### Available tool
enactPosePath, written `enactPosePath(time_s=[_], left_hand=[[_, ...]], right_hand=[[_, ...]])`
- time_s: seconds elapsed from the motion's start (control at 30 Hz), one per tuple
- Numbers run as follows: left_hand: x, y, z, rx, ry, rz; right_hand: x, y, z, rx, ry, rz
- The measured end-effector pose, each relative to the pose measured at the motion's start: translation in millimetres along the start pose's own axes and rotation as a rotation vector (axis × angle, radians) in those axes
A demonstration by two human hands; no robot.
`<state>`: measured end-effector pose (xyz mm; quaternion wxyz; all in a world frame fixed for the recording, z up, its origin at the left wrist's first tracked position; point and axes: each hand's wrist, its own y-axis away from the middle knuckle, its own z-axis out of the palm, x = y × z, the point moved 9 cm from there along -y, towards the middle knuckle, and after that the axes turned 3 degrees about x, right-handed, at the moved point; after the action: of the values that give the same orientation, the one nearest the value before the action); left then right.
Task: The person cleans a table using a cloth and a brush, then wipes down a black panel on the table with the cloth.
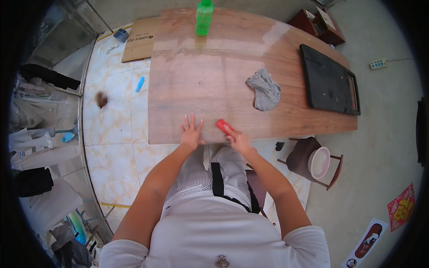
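Observation:
My left hand (191,134) lies flat with fingers spread at the near edge of the wooden table (178,89). To its right, my right hand (240,141) is closed around a small red hand tool (225,127), its red end resting on or just above the tabletop; its exact kind cannot be made out. A crumpled grey cloth (264,89) lies on the table beyond my right hand. Farther back stands a green bottle (204,20), apart from both hands.
A black panel with a frame (328,82) lies at the table's right end. A chair (304,156) holding a pink basin (319,163) stands at the near right. Cardboard (137,42) and a blue object (140,84) lie on the floor to the left.

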<state>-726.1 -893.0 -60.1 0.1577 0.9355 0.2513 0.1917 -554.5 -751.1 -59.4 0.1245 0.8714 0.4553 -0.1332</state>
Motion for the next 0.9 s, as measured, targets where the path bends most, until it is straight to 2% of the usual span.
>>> enactPosePath(time_s=[0.07, 0.17, 0.23, 0.27, 0.33, 0.43, 0.5, 0.6, 0.63, 0.7, 0.73, 0.77, 0.9], left_hand=[[0, 0, 0, -0.002, -0.001, 0.001], [-1, 0, 1, 0.013, -0.002, 0.0], [-1, 0, 0, 0.013, -0.01, 0.001], [0, 0, -2, 0.009, -0.015, -0.004], [0, 2, -3, -0.003, -0.023, -0.014], [1, 2, -6, -0.011, -0.027, -0.013], [1, 3, -7, -0.014, -0.029, -0.007], [1, 4, -8, -0.021, -0.019, -0.015], [0, 4, -8, -0.018, -0.019, -0.015], [1, 3, -7, -0.011, -0.016, -0.014], [0, 3, -6, -0.01, -0.018, -0.015], [0, 2, -5, -0.008, -0.021, -0.016], [-2, 1, -1, -0.003, 0.008, 0.007]], right_hand=[[37, -20, -44, -0.025, 0.065, 0.281], [36, -25, -59, -0.005, 0.034, 0.41], [6, -13, -36, -0.02, -0.058, 0.442], [-22, -5, -19, 0.027, -0.076, 0.231], [-64, 11, -12, -0.104, -0.062, 0.157], [17, -6, 3, -0.044, 0.062, 0.084], [49, -21, -56, -0.048, 0.067, 0.359], [38, -22, -75, -0.035, 0.107, 0.384], [30, -20, -56, -0.096, 0.106, 0.419], [-12, -10, -23, -0.146, -0.008, 0.315], [-41, -4, -12, -0.09, -0.072, 0.181], [-60, 2, -11, -0.092, -0.073, 0.158], [-42, 6, -13, -0.097, -0.042, 0.006]])
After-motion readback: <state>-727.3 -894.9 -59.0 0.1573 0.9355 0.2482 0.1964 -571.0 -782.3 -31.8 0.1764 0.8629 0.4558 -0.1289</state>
